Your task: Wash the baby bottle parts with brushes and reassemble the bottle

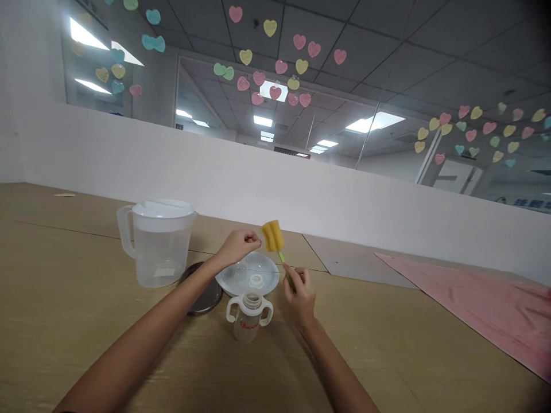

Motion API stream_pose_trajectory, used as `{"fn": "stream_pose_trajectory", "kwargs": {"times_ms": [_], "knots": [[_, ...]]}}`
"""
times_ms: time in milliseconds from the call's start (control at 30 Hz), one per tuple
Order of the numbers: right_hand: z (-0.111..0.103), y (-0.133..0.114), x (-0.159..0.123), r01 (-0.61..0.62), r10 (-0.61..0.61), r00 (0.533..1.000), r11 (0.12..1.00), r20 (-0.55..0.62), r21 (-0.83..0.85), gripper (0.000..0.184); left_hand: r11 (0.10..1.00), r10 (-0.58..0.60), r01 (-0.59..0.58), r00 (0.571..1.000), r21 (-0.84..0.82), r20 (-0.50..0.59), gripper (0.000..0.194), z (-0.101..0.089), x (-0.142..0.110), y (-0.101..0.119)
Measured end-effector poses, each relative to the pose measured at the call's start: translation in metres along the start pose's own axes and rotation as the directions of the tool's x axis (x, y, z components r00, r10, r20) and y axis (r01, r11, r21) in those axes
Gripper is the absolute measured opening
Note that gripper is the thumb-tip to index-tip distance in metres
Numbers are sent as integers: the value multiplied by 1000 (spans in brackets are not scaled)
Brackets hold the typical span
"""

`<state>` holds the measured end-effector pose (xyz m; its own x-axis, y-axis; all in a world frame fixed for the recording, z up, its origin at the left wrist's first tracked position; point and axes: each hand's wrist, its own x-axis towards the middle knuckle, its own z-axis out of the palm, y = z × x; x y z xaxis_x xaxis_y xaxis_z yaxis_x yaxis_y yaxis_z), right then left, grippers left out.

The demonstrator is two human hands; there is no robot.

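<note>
My right hand grips the green handle of a sponge bottle brush, its yellow head raised above the table. Just left of the sponge is my left hand, fingers curled together; whether anything is pinched in them is hidden. Below both hands a clear baby bottle with two white side handles stands upright, its mouth uncovered. Behind it is a shallow, whitish translucent bowl, with a white ring-shaped bottle part in it. My left forearm crosses over a dark round tray.
A translucent lidded pitcher stands on the left of the brown table. A pink cloth or sheet covers part of the right side. A low white wall with glass above it runs along the back.
</note>
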<state>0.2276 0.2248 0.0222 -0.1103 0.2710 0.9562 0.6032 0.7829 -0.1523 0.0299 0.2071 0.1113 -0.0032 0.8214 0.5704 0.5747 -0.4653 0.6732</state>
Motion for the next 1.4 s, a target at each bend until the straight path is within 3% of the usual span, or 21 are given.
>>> {"fn": "stream_pose_trajectory", "kwargs": {"times_ms": [133,267,467,567,667,833,933,1100,1267,1400], "knots": [[2,5,-2,-95,109,988,988,113,-118,32,1000,5,-4,999,9,-54,20,1,0,3],[2,12,-2,-179,198,971,973,131,-142,32,999,9,-11,999,-41,-52,25,-1,1,3],[4,1,-5,12,-6,990,999,139,-42,33,999,14,-16,999,-46,-37,29,0,3,-5],[5,-4,-5,28,-24,995,999,100,-37,33,999,-6,3,998,-41,-62,29,0,5,-8],[5,-2,-6,58,-51,993,996,108,-68,32,1000,-4,2,986,-12,-167,29,-2,6,-8],[6,0,-9,249,-228,958,962,176,-113,32,994,20,-57,933,-93,-360,31,-7,6,-5],[5,-2,-9,338,-316,933,933,171,-120,32,978,-61,-7,947,-210,-315,31,-9,6,-1],[3,-2,-7,425,-406,901,897,150,-123,31,896,-225,153,966,-417,-129,32,-10,5,2],[5,1,-8,234,-226,967,970,118,-62,29,868,-202,145,977,-476,-70,29,-10,4,6],[4,1,-8,149,-142,982,988,128,-44,29,855,-173,117,983,-505,-66,25,-11,3,8]]}}
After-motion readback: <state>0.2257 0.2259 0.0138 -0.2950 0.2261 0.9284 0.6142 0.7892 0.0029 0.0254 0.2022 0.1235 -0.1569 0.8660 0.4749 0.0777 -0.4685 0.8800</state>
